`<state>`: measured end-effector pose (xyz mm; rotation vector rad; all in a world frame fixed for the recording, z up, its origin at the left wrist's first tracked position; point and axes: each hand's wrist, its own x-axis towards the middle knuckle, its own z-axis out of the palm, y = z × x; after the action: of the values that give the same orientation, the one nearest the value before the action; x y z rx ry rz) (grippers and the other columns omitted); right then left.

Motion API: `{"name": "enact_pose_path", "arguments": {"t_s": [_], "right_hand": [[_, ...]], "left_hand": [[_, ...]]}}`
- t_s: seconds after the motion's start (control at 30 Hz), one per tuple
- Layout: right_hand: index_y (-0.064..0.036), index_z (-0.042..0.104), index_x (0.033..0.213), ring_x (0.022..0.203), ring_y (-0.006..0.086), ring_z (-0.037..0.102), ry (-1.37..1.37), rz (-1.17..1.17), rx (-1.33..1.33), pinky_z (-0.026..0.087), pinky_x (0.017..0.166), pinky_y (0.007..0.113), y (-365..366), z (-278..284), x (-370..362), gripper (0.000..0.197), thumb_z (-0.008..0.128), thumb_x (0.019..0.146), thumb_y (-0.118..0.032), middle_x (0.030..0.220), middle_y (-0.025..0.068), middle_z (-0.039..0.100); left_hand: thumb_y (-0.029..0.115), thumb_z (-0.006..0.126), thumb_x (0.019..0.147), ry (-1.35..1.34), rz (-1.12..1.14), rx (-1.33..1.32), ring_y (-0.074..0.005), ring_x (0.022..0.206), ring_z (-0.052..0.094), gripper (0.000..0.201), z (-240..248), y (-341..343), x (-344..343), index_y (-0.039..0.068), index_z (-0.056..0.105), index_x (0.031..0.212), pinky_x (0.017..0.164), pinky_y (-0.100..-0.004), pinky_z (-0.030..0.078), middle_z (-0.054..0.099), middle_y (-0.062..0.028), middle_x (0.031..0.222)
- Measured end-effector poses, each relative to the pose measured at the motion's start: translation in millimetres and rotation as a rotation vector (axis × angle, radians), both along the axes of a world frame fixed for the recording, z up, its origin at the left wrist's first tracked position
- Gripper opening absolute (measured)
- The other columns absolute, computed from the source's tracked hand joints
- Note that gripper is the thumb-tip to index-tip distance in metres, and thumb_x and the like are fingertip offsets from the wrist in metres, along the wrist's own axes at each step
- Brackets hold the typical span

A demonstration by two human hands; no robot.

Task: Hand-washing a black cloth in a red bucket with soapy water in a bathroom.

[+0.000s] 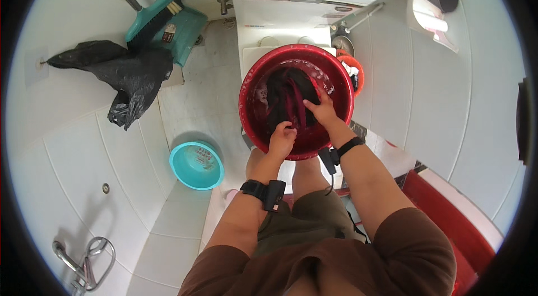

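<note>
A black cloth garment with a maroon band (291, 94) lies bunched and wet in a deep red basin (342, 66) that holds some water. My left hand (283, 139) is at the near left edge of the garment, its fingers curled closed on the fabric. On the right side of the cloth, my right hand (321, 110) grips it with the thumb on top; its other fingers are partly hidden. I cannot tell what kind of garment it is. Each wrist wears a black strap with a small device.
The basin stands against a white appliance (302, 10). A turquoise basin (196, 165) sits on the floor to the left. Farther back are a teal dustpan (188, 29) with a brush and a hanging black plastic bag (134, 74). An orange container (353, 66) stands behind on the right.
</note>
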<state>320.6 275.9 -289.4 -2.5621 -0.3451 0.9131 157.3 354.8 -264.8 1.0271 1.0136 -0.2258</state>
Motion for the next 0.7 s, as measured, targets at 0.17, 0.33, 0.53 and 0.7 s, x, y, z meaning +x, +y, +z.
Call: {"name": "enact_pose_path", "arguments": {"t_s": [0.17,0.33,0.53,0.7], "right_hand": [[-0.0092,0.028,0.133,0.113,0.0325,0.049,0.148,-0.105,0.141,0.04,0.094,0.037,9.7,-39.1,0.2,0.067,0.064,0.077,-0.019,0.123,0.0227,0.047],[-0.0043,0.035,0.127,0.105,0.0351,0.054,0.292,0.169,0.227,0.043,0.087,0.038,12.4,29.0,11.1,0.056,0.061,0.078,-0.012,0.108,0.0229,0.056],[-0.0015,0.054,0.092,0.084,0.039,0.054,0.1,1.014,0.433,0.043,0.078,0.041,26.9,114.5,5.8,0.033,0.062,0.077,-0.029,0.088,0.0194,0.058],[-0.0049,0.053,0.067,0.07,0.0331,0.05,-0.042,1.04,0.694,0.041,0.068,0.041,34.0,86.3,-5.1,0.03,0.057,0.076,-0.033,0.071,0.0136,0.055]], "left_hand": [[0.037,0.056,0.084,0.09,0.328,-0.371,-0.0269,0.119,0.036,0.058,-19.6,2.4,16.8,0.017,0.031,0.132,0.094,-0.0508,0.034,0.036,-0.0099,0.13],[0.062,0.053,0.076,0.13,0.777,-0.714,-0.04,0.125,0.027,0.086,6.1,23.3,41.9,0.013,0.019,0.138,0.098,-0.0583,0.026,0.021,-0.0138,0.142],[0.058,0.048,0.08,-0.466,1.193,-0.83,-0.0325,0.114,0.043,0.068,26.8,7.5,71.5,0.01,0.04,0.128,0.097,-0.0475,0.035,0.045,-0.0147,0.125],[0.032,0.043,0.088,-0.695,1.409,-0.792,-0.0238,0.101,0.053,0.035,-25.0,-49.6,52.3,0.009,0.048,0.115,0.085,-0.0407,0.046,0.053,-0.0105,0.112]]}}
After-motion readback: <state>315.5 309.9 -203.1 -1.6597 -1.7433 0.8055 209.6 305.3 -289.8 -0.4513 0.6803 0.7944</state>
